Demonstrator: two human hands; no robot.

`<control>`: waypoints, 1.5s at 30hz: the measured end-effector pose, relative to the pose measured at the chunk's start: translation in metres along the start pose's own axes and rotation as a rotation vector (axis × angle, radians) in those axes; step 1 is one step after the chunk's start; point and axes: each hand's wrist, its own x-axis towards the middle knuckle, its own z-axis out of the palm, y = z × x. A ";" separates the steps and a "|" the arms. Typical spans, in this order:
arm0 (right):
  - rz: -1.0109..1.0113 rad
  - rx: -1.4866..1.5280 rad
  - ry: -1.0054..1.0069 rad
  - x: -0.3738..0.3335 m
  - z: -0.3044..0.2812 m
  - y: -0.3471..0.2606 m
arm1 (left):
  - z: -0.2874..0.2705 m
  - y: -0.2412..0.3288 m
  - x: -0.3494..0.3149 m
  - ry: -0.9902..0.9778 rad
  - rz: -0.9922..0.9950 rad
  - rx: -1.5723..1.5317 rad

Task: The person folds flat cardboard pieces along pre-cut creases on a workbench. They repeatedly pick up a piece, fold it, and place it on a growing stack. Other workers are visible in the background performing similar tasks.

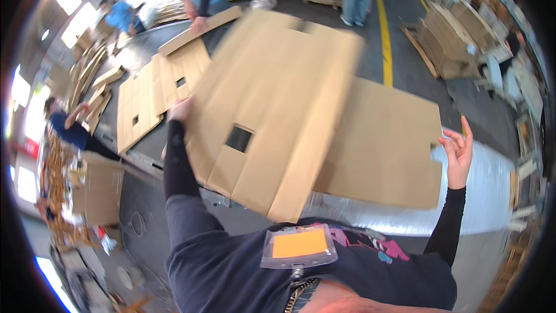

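Observation:
My left hand (pixel 182 110) grips the left edge of a large creased cardboard sheet (pixel 284 87), its fingers partly hidden. The sheet is tilted and smeared by motion, with a square cutout near its lower part and a notch at the far edge. Partly beneath it, to the right, lies a flat cardboard sheet (pixel 388 145) with a notch in its right edge. My right hand (pixel 458 155) is raised just beyond that edge, open, its fingers apart and holding nothing.
More cut cardboard sheets (pixel 139 107) lie on the dark table at left. Across it, a co-worker's hands (pixel 196 20) touch a narrow cardboard strip (pixel 200 30). Silvery wrapped surface (pixel 483 179) extends right. Stacked cardboard (pixel 446 40) stands on a pallet at far right.

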 end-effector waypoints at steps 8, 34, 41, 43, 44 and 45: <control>0.430 -0.213 0.265 -0.093 0.016 0.069 | -0.025 -0.064 0.009 0.031 -0.428 -0.149; -0.274 -1.019 -0.692 -0.115 0.023 0.136 | 0.243 0.146 -0.245 -0.658 1.230 0.784; -0.549 -1.004 -0.444 -0.109 0.000 0.115 | 0.208 0.187 -0.260 -0.701 1.129 0.712; -0.607 -1.024 -0.377 -0.107 -0.007 0.114 | 0.197 0.194 -0.269 -0.698 1.138 0.648; -0.601 -1.046 -0.359 -0.106 -0.016 0.123 | 0.203 0.198 -0.276 -0.612 1.176 0.644; -0.604 -1.051 -0.348 -0.103 -0.017 0.124 | 0.209 0.192 -0.283 -0.522 1.194 0.650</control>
